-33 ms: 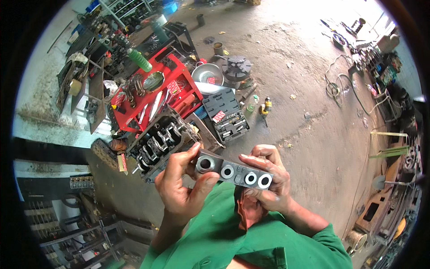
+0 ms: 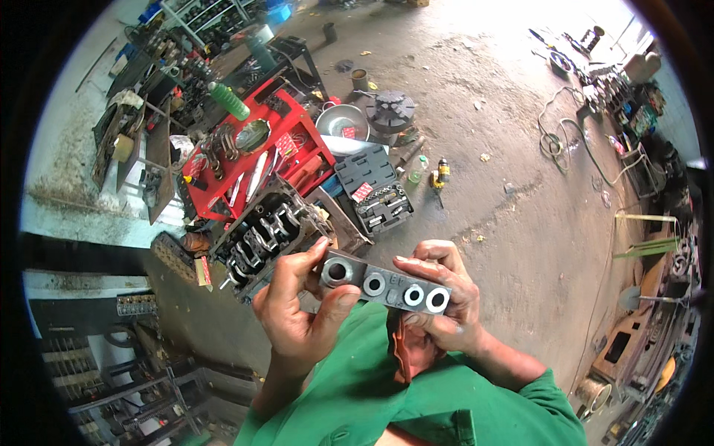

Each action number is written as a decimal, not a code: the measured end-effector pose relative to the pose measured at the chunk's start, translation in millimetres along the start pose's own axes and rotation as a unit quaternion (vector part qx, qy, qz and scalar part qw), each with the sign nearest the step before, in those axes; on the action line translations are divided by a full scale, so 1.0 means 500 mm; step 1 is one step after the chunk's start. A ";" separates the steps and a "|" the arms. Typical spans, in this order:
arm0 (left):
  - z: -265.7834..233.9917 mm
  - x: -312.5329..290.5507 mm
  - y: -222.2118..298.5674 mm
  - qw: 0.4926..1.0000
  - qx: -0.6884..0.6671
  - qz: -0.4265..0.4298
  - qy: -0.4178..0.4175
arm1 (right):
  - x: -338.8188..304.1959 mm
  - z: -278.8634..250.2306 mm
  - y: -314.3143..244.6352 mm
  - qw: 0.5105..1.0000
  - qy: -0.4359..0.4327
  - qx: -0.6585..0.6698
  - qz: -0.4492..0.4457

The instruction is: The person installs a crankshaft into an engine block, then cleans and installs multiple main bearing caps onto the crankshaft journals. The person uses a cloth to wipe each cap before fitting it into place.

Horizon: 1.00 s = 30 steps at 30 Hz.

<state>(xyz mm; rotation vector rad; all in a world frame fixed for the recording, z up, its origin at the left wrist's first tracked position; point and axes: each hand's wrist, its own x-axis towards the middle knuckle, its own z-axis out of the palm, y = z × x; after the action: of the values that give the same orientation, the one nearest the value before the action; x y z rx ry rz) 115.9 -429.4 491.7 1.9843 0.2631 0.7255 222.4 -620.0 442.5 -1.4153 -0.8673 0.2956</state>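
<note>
Between my two hands is a dark grey metal block [image 2: 390, 286] with several round through-holes ringed by bright bare metal. My left hand [image 2: 303, 305] pinches its left end, thumb below and fingers along the top edge. At the other end my right hand [image 2: 448, 297] grips the block, its fingers curled over the top and its thumb underneath. A reddish-brown cloth [image 2: 409, 349] hangs from below the right hand, against the green clothing; its upper part is hidden. Just beyond my left hand lies an engine block [image 2: 264, 241] with its crankshaft exposed.
A red tool cart [image 2: 253, 156] beyond the engine block carries tools, a green bottle [image 2: 228, 101] and metal parts. Nearby on the floor are an open socket set case [image 2: 374, 189], a yellow-and-black power drill [image 2: 439, 181] and a metal basin [image 2: 343, 123]. A hose [image 2: 554, 141] lies coiled at the right.
The metal block and my left hand have shifted very slightly to the left. Both hands keep their grip.
</note>
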 end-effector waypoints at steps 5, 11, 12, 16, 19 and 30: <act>0.004 -0.003 0.007 0.999 -0.023 -0.042 -0.010 | -0.013 0.011 -0.004 1.000 0.026 0.006 -0.006; 0.013 0.003 -0.002 0.999 -0.048 -0.007 -0.011 | -0.015 0.004 -0.006 0.999 0.027 -0.036 -0.026; 0.014 0.004 -0.002 0.999 -0.047 -0.007 -0.010 | -0.016 0.004 -0.006 0.998 0.030 -0.038 -0.029; 0.019 0.006 -0.002 0.999 -0.043 -0.011 -0.019 | -0.020 0.008 -0.003 0.998 0.050 -0.019 -0.015; 0.025 0.007 -0.006 0.998 -0.052 -0.025 -0.020 | -0.026 0.006 -0.002 0.998 0.056 -0.020 -0.006; 0.038 0.005 0.007 0.998 -0.005 -0.036 -0.045 | -0.054 0.007 0.023 0.996 0.061 0.058 0.027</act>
<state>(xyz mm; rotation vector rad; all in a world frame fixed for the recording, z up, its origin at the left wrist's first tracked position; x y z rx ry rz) 128.9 -443.7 488.8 1.9810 0.2754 0.5889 205.6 -633.1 422.2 -1.3364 -0.7020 0.2935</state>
